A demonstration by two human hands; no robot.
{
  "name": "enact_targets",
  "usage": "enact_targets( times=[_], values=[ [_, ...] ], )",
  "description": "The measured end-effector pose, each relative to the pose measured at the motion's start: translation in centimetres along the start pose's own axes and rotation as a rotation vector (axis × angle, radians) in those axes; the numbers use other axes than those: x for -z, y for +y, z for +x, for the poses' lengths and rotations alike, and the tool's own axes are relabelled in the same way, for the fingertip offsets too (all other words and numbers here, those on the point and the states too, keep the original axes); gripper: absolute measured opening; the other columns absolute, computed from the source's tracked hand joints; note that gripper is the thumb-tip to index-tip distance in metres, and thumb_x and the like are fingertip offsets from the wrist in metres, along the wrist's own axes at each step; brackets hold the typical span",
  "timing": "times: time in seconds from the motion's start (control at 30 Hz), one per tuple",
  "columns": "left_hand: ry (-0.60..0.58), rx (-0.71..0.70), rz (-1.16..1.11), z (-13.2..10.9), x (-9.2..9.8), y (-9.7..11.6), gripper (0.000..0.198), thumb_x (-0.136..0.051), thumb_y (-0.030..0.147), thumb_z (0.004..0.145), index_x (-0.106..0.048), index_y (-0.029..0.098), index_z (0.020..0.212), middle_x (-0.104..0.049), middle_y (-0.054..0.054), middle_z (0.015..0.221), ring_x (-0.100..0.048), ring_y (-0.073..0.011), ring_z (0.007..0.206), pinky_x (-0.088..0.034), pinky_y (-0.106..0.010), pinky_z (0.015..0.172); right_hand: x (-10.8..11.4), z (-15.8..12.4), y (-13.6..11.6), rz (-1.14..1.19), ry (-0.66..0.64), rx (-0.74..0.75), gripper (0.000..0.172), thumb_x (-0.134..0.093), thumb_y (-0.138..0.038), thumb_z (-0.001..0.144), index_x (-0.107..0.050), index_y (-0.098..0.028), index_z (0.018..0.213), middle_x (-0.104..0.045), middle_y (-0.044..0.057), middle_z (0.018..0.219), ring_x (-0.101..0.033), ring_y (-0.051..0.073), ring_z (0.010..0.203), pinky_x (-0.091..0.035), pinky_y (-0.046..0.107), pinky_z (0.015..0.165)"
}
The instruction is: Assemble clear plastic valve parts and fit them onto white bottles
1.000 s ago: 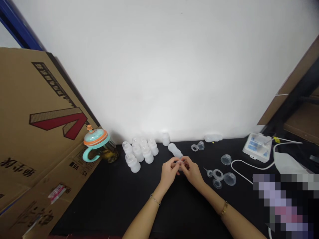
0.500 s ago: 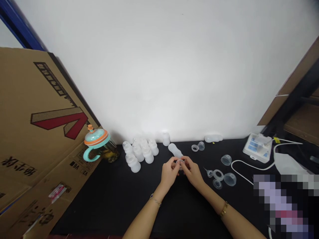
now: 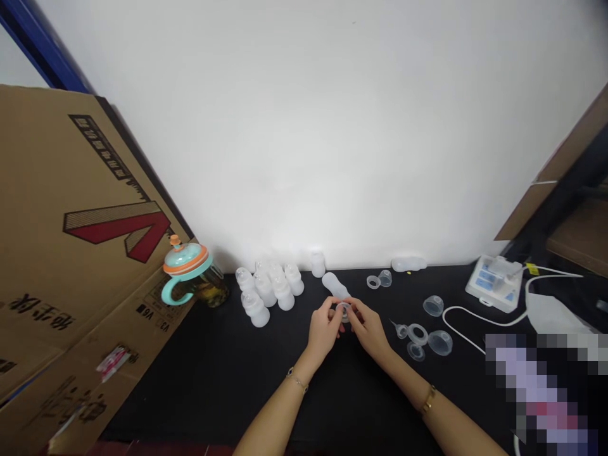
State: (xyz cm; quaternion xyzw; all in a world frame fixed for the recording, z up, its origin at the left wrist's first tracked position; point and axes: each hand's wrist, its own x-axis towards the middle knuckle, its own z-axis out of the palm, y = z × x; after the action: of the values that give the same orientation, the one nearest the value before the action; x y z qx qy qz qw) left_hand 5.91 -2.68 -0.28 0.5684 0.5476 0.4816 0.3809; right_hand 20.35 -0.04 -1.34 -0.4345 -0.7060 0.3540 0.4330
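Observation:
Both hands meet over the black table, pinching a small clear bottle collar ring (image 3: 345,311) between thumbs and fingers. My left hand (image 3: 325,326) grips its left side and my right hand (image 3: 365,324) its right side; whether a nipple sits inside the ring cannot be made out. Just beyond the fingers lies a white bottle body (image 3: 334,285) on its side. To the right of my right hand are a clear nipple (image 3: 401,331), a collar ring (image 3: 418,334), a clear disc (image 3: 416,351) and a dome cap (image 3: 440,342).
Several assembled white baby bottles (image 3: 265,288) stand at the left. Another bottle body (image 3: 318,264) stands by the wall; one more (image 3: 409,264) lies farther right. A lidded jug (image 3: 187,269) stands beside a cardboard box (image 3: 95,253). A white cable (image 3: 468,308) runs near a power strip (image 3: 494,283).
The hands turn the ring slightly, and more of its round clear shape shows between the fingers. The whole view has shifted a little; the other things lie where they were.

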Motion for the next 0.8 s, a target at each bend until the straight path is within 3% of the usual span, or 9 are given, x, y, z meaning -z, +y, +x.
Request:
enact_targets(
  times=[0.23, 0.53, 0.8],
  values=[
    [-0.007, -0.033, -0.019, 0.05, -0.03, 0.04, 0.037, -0.049, 0.05, 0.096, -0.067, 0.019, 0.105, -0.067, 0.001, 0.065, -0.058, -0.0121, 0.049, -0.045, -0.022, 0.05, -0.02, -0.08, -0.13, 0.018, -0.002, 0.007, 0.039, -0.047, -0.049, 0.098, -0.069, -0.02, 0.113, -0.069, 0.004, 0.081, -0.064, 0.018, 0.063, -0.049, 0.025, 0.053],
    [0.062, -0.048, 0.006, 0.02, 0.03, -0.15, 0.035, -0.049, 0.05, 0.097, -0.066, 0.02, 0.102, -0.065, 0.002, 0.062, -0.059, -0.0131, 0.049, -0.044, -0.023, 0.053, -0.27, -0.01, 0.23, -0.019, -0.016, -0.007, 0.039, -0.048, -0.048, 0.098, -0.065, -0.021, 0.12, -0.069, 0.003, 0.084, -0.062, 0.016, 0.058, -0.048, 0.025, 0.052],
    [0.059, -0.035, 0.132, -0.1, 0.1, -0.02, 0.034, -0.048, 0.052, 0.098, -0.065, 0.023, 0.102, -0.065, 0.001, 0.064, -0.061, -0.0149, 0.053, -0.044, -0.024, 0.055, -0.37, 0.02, 0.73, -0.058, -0.006, 0.0, 0.035, -0.047, -0.046, 0.099, -0.069, -0.019, 0.108, -0.071, 0.005, 0.08, -0.062, 0.018, 0.058, -0.049, 0.027, 0.055]
  ],
)
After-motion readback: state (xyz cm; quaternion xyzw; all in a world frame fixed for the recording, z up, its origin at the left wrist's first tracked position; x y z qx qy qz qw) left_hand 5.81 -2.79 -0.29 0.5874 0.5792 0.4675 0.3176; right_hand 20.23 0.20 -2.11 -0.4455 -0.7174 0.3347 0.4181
